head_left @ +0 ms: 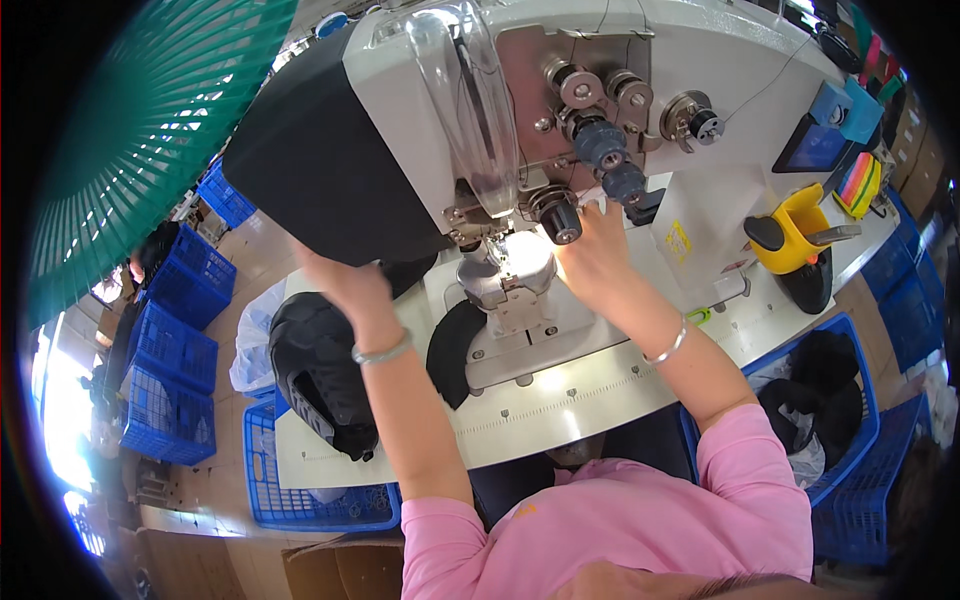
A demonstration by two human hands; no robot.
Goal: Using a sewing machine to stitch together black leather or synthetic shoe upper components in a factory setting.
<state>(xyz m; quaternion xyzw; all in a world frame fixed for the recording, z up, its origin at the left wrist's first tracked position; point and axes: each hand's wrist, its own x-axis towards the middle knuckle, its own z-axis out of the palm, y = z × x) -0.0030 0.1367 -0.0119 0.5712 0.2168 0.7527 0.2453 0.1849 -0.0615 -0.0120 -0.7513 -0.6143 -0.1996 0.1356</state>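
Note:
A white industrial sewing machine [395,110] stands before me, its lamp lighting the needle area and presser foot [497,252]. My left hand [345,285] is smeared by motion at the lower edge of a large smooth black panel [320,160]; its grip does not show. Below that hand lies a bulky black sewn item [318,355], bag-like in shape. A curved black fabric piece [455,350] rests left of the machine's lower arm. My right hand [597,260] reaches up just right of the needle, beside a black knob [560,220]; its fingertips are partly hidden.
On the table's right stand a yellow holder [795,235] with tools, a striped colourful object [858,187] and a translucent sheet [705,225]. Blue baskets [265,470] flank the table; the right basket [865,400] holds black pieces. A green fan guard [150,130] looms upper left.

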